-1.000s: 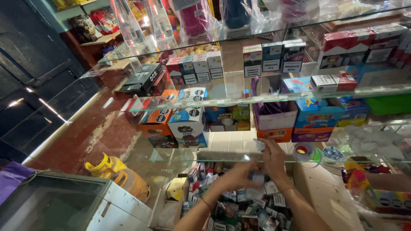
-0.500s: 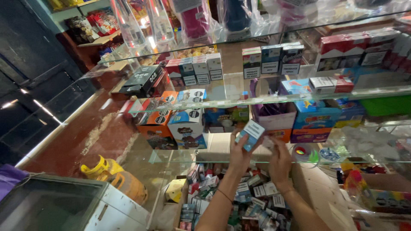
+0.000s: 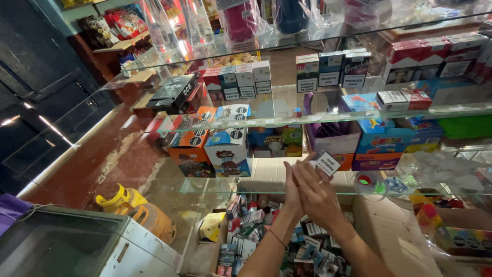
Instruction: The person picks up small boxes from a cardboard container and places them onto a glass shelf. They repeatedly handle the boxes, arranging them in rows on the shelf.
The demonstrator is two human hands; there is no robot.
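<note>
- We see our right hand (image 3: 318,192) and left hand (image 3: 293,191) raised together, palms pressed flat against each other, under the glass shelf (image 3: 246,185).
- A small pack (image 3: 326,163) with a white label sticks out at the top of the right fingers (image 3: 306,172), tilted, its lower part hidden between the two hands.
- The fingers of both hands are straight and close together, clamped on the pack from either side; the left fingers (image 3: 288,177) lie behind the right ones.
- Below the wrists lies an open cardboard box (image 3: 205,246) full of loose packs.
- Just above the fingertips stand an orange carton (image 3: 342,161) and a purple box (image 3: 330,138).
- Well off to the left of the fingers, a yellow gas cylinder (image 3: 136,210) stands on the floor.
</note>
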